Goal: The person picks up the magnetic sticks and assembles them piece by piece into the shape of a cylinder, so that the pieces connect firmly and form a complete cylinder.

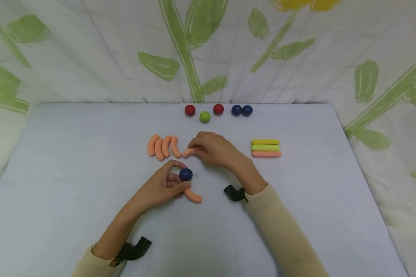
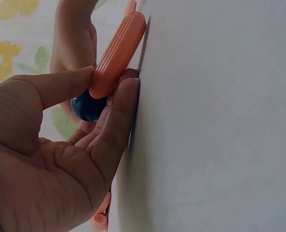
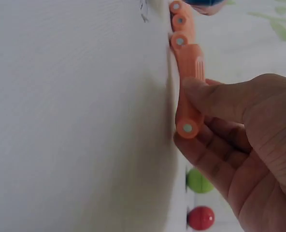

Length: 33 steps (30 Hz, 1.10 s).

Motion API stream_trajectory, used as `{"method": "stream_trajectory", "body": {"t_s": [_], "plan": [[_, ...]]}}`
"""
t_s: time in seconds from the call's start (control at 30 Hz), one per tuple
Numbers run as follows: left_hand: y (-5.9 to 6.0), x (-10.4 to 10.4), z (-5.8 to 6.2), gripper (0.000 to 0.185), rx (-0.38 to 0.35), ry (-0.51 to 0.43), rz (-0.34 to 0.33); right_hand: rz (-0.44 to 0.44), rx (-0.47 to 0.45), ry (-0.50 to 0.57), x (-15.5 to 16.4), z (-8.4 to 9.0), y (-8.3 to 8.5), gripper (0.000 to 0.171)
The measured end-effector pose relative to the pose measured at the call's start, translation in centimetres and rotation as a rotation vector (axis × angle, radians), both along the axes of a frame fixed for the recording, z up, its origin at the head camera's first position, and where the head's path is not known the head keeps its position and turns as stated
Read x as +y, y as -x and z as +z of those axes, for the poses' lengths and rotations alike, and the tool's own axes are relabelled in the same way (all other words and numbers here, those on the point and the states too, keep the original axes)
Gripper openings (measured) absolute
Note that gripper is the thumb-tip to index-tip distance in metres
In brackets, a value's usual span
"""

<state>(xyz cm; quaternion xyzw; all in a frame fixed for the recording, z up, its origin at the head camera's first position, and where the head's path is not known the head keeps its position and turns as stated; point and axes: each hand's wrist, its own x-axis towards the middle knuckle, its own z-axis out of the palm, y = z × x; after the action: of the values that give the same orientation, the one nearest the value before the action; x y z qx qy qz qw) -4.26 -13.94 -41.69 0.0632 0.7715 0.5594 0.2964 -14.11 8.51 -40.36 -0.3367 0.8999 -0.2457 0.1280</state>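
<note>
Left hand (image 1: 161,186) pinched dark blue ball (image 1: 185,174) against end of curved orange rod (image 1: 193,196), both near side of the orange-rod row (image 1: 163,146). Right hand (image 1: 213,149) gripped another curved orange piece (image 3: 188,96) at that row's right end. Best done: keep ball steady, align rod ends squarely before joining.

Right hand (image 3: 239,145) pinches an orange curved piece (image 3: 189,96) between thumb and fingers, holding it against the table (image 3: 75,121). Beyond that piece, three more orange pieces (image 3: 180,24) lie in a row. Nearer than it, a green ball (image 3: 198,181) and a red ball (image 3: 201,217) rest on the table.
</note>
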Motion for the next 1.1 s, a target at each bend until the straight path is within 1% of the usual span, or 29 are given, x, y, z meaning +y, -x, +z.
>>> {"method": "stream_trajectory", "body": {"t_s": [0.2, 0.37, 0.5, 0.63, 0.73, 0.93, 1.1], "plan": [[-0.1, 0.0, 0.3, 0.049, -0.005, -0.002, 0.036, -0.038, -0.057, 0.062, 1.9, 0.5, -1.5, 0.025], [-0.1, 0.0, 0.4, 0.05, -0.007, 0.022, 0.055, -0.029, -0.092, 0.104, 2.7, 1.2, -2.6, 0.02], [-0.2, 0.0, 0.2, 0.05, -0.015, 0.035, 0.058, -0.013, -0.096, 0.105, 2.9, 1.5, -3.3, 0.018], [-0.3, -0.1, 0.1, 0.049, -0.004, 0.045, 0.058, -0.01, -0.095, 0.092, 2.7, 1.5, -3.5, 0.018], [-0.3, -0.1, 0.1, 0.049, 0.003, 0.048, 0.061, 0.009, -0.111, 0.082, 2.3, 1.7, -3.6, 0.018], [-0.2, 0.0, 0.2, 0.058, 0.004, 0.058, 0.057, 0.04, -0.11, 0.075, 1.8, 1.8, -3.7, 0.016], [-0.3, 0.2, 0.3, 0.049, 0.017, 0.086, 0.034, 0.053, -0.103, 0.109, 1.8, 1.6, -3.7, 0.015]]}}
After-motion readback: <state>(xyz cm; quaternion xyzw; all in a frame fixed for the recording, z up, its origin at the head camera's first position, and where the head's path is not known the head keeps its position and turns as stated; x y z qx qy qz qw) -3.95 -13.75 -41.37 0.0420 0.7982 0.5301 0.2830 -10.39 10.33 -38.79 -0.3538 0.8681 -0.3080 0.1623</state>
